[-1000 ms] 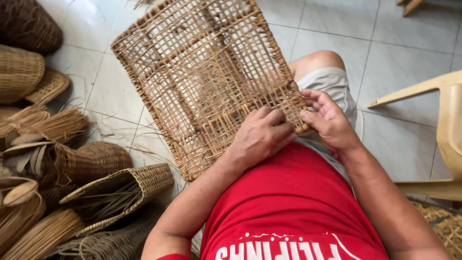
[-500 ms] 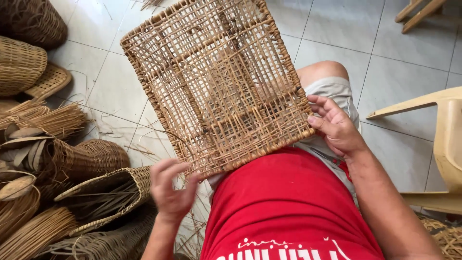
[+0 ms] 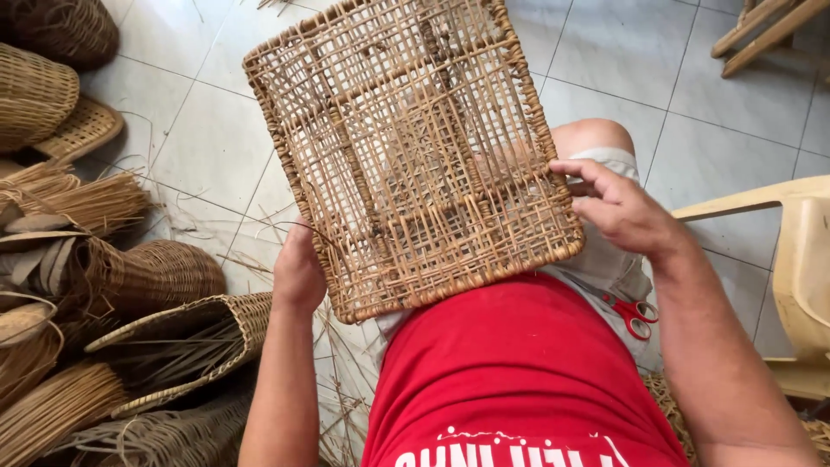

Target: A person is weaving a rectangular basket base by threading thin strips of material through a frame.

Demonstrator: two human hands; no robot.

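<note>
A rectangular open-weave rattan basket [image 3: 406, 147] rests tilted on my lap, its lattice bottom facing me. My left hand [image 3: 298, 272] grips its left rim near the lower corner, fingers hidden behind the weave. On the right edge, about halfway up, my right hand [image 3: 618, 207] pinches the rim with fingertips. I wear a red shirt and grey shorts, one knee showing past the basket.
Red-handled scissors [image 3: 631, 311] lie on my right thigh. Woven baskets [image 3: 30, 95], cone-shaped wicker pieces [image 3: 151, 277] and bundles of loose rattan strands [image 3: 95, 203] crowd the tiled floor at left. A pale plastic chair [image 3: 800, 259] stands at right, wooden legs [image 3: 765, 30] at top right.
My left hand left the basket's bottom face, dropped to the lower left, and now holds the left rim. The basket shifted right and turned more toward me; the right hand stayed on its right edge.
</note>
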